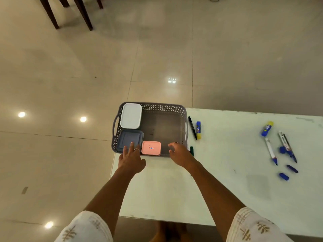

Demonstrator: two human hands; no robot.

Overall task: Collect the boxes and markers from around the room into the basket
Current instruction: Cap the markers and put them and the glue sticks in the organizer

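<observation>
A grey perforated basket (163, 108) stands at the left end of the white table (227, 180). Inside it lie a white box (131, 115), a grey-blue box (128, 140) and a small pink box (151, 148). My left hand (131, 158) hovers open at the basket's near left rim, fingers over the grey-blue box. My right hand (180, 154) is open at the near right rim, holding nothing. Just right of the basket lie a black marker (192, 128), a blue-and-yellow glue stick (198, 130) and a green marker (191, 150), partly hidden by my right hand.
Farther right on the table lie another blue glue stick (267, 128), several blue markers (271, 151) and loose blue caps (283, 176). Dark chair legs (83, 13) stand on the tiled floor at the top left. The basket overhangs the table's left edge.
</observation>
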